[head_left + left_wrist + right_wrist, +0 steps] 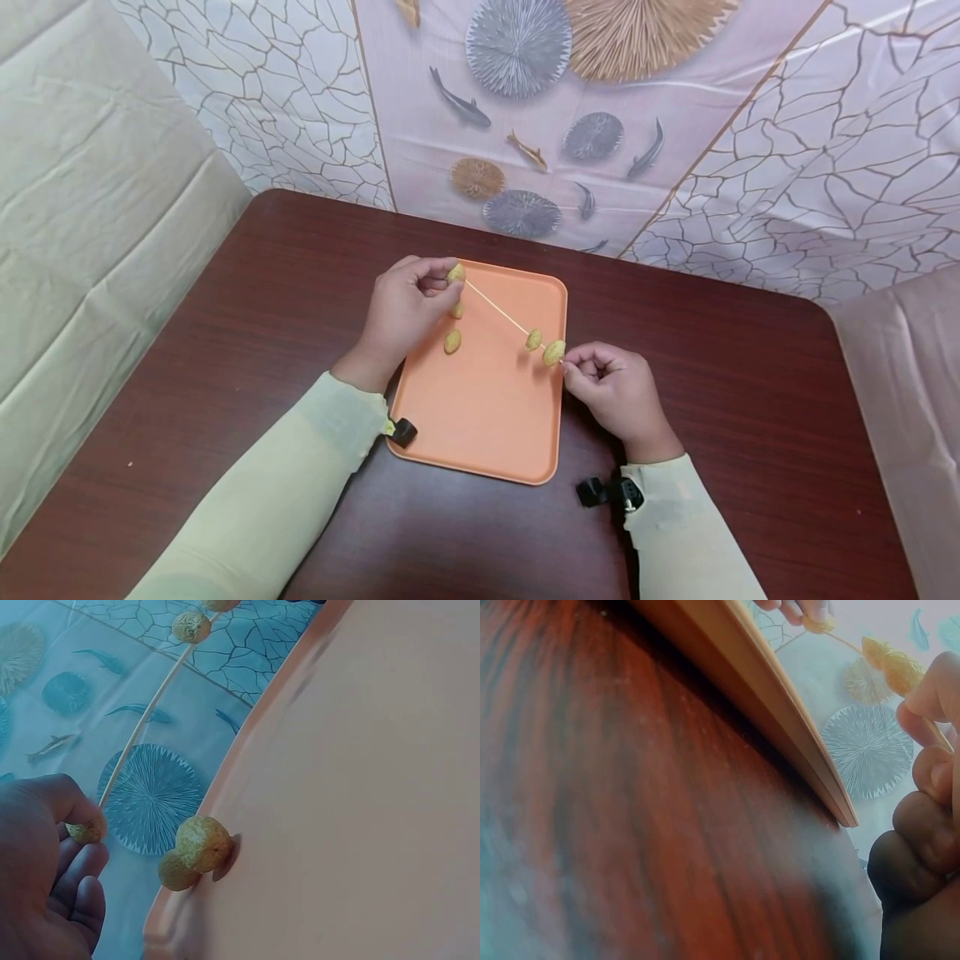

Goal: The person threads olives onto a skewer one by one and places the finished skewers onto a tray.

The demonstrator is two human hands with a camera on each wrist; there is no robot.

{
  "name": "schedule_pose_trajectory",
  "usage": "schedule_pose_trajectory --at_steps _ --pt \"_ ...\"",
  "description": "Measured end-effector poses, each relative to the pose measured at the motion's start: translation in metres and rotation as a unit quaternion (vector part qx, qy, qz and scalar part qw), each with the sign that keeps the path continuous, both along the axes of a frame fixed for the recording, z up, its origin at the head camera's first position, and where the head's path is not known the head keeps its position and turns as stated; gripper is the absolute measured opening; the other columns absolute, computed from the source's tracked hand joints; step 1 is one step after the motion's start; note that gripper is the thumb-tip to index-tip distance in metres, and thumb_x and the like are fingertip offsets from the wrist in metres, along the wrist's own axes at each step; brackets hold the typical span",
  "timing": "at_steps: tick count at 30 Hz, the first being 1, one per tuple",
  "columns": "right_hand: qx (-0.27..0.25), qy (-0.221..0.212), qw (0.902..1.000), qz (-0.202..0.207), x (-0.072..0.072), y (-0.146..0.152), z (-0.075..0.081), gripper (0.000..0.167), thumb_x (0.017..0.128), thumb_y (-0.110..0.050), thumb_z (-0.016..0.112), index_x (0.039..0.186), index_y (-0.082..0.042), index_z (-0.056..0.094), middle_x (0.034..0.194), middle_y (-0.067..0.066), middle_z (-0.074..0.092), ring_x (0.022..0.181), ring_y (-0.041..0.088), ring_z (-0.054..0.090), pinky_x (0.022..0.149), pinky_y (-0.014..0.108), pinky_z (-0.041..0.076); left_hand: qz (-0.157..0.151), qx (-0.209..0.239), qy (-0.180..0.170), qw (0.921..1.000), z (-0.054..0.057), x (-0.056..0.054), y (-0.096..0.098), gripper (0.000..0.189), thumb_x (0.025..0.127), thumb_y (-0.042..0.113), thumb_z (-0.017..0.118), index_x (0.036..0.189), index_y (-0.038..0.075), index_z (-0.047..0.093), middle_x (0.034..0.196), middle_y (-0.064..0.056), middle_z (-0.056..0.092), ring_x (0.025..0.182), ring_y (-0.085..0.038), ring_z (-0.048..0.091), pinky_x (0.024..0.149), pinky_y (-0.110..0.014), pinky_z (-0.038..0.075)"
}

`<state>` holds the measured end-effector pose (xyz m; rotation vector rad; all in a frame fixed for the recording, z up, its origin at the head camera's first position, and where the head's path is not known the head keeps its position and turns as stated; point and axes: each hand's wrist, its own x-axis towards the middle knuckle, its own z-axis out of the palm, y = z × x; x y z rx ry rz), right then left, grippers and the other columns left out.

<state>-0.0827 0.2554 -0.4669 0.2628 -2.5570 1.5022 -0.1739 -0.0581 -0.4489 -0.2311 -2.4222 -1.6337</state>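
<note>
A thin wooden skewer slants above the orange tray. Near its right end it runs through two small, wrinkled, yellow potato-like balls, one smaller in view than the other. My right hand pinches the skewer's end just beyond them, fingers curled. Between thumb and fingertips, my left hand pinches another yellow ball at the skewer's far end; how deep the tip goes into it, I cannot tell. Two more balls lie on the tray below the left hand, one in plain sight, one partly hidden.
The orange tray has a low raised rim and lies on a dark red-brown wooden table. Behind the table hangs a patterned cloth, with plain pale cloth at the left side. Each wrist wears a small black camera.
</note>
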Motion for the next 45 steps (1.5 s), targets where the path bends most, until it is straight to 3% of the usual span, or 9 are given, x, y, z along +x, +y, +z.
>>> schedule_pose_trajectory --at_steps 18,33,45 --pt "-0.015 0.004 0.9999 0.003 0.000 0.000 0.001 0.006 0.092 -0.003 0.086 0.093 0.001 0.082 0.063 -0.007 0.055 0.057 0.001 0.047 0.052 0.016 0.038 -0.002 -0.010 0.006 0.9999 0.005 0.004 0.003 0.030 0.095 0.015 0.091 0.123 0.009 0.087 0.107 -0.005 0.076 0.096 -0.016 0.080 0.087 -0.025 0.067" --pt "-0.010 0.000 0.9999 0.002 0.000 0.000 -0.001 0.004 0.092 -0.003 0.085 0.093 -0.001 0.082 0.063 -0.006 0.053 0.058 0.004 0.047 0.054 0.018 0.040 -0.019 -0.022 0.001 0.9996 0.010 0.010 0.008 0.027 0.095 0.016 0.091 0.120 0.009 0.087 0.105 -0.006 0.074 0.097 -0.020 0.081 0.087 -0.032 0.069" --pt "-0.010 -0.004 0.9999 0.002 0.000 0.000 -0.001 0.003 0.094 -0.002 0.084 0.093 -0.003 0.082 0.064 -0.004 0.055 0.057 0.005 0.048 0.052 0.018 0.040 -0.033 -0.030 -0.005 0.9990 0.012 0.015 0.014 0.028 0.094 0.015 0.092 0.120 0.011 0.086 0.108 -0.004 0.074 0.097 -0.017 0.079 0.087 -0.032 0.068"
